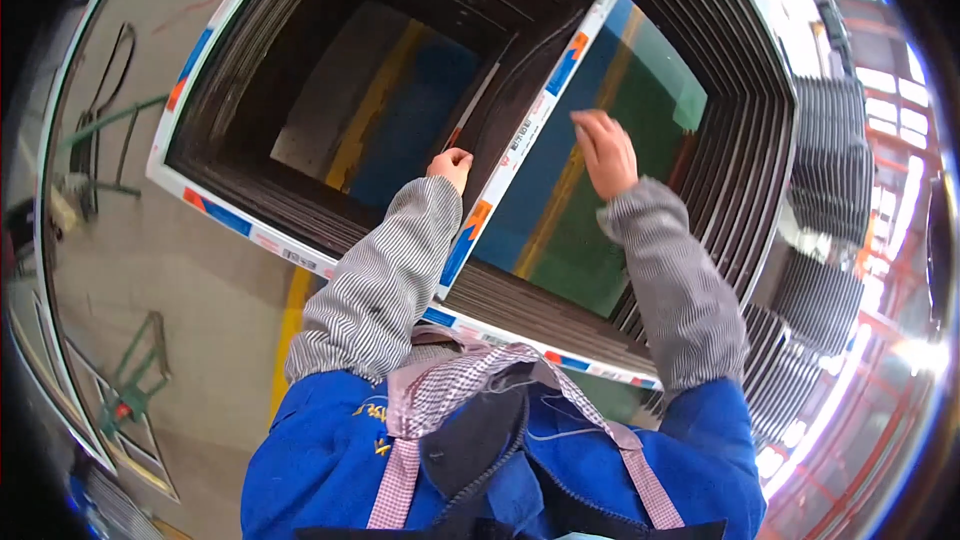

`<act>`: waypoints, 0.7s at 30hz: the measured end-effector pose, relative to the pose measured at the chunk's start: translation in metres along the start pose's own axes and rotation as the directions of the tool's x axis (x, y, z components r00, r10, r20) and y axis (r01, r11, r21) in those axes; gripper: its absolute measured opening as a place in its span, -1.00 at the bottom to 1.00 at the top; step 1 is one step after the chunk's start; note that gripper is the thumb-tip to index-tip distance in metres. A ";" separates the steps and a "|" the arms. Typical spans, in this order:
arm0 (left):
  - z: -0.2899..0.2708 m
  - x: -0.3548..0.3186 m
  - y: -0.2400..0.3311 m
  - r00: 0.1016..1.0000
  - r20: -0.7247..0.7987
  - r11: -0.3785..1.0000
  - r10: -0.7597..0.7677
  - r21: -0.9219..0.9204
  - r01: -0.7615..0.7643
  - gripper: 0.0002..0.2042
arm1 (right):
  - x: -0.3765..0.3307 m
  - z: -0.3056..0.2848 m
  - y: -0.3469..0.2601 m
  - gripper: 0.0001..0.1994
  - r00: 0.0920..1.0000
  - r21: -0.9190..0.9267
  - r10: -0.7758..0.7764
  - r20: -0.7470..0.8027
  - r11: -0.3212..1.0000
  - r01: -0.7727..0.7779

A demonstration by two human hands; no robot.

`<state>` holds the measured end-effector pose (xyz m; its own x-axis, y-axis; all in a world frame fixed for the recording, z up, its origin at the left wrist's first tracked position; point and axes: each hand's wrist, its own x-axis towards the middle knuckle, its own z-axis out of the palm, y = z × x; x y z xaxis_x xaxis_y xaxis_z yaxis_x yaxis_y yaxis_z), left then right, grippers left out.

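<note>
A stack of large rectangular window frames lies before me. The top frame has white faces with blue and orange film labels, and a middle bar splits it into two openings. My left hand is over the left opening, close beside the middle bar, with its fingers curled together. Whatever they pinch, if anything, is too small to make out. A thin pale strip runs down the inner side near those fingertips. To the right of the bar, my right hand hovers over the right opening, thumb apart from slightly bent fingers, holding nothing visible.
Dark inner edges of lower frames show in layers beneath the top one. Through the openings appears a floor with a yellow line. Green metal stands are on the left. Stacks of grey ribbed pieces stand on the right.
</note>
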<state>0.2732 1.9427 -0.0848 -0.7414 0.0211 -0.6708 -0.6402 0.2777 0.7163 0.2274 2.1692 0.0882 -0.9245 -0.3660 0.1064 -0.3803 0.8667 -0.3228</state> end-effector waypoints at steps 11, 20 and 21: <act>0.011 -0.032 0.035 0.974 -0.224 0.991 0.015 0.135 0.016 -0.81 | 0.175 0.120 0.047 -0.80 0.443 0.179 -0.441 0.780 0.837 0.517; 0.015 -0.049 0.047 0.970 -0.241 0.948 -0.016 0.306 0.092 -0.84 | 0.156 0.112 0.059 -0.87 0.349 0.416 -0.592 0.726 0.783 0.463; 0.014 -0.049 0.047 0.972 -0.234 0.936 0.029 0.347 0.056 -0.84 | 0.158 0.110 0.056 -0.87 0.357 0.400 -0.571 0.739 0.798 0.450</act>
<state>0.2818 1.9679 -0.0210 -0.7859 -0.1965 -0.5862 -0.5709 0.5947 0.5661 0.0635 2.1222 -0.0167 -0.0934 -0.8763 -0.4726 -0.7089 0.3918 -0.5864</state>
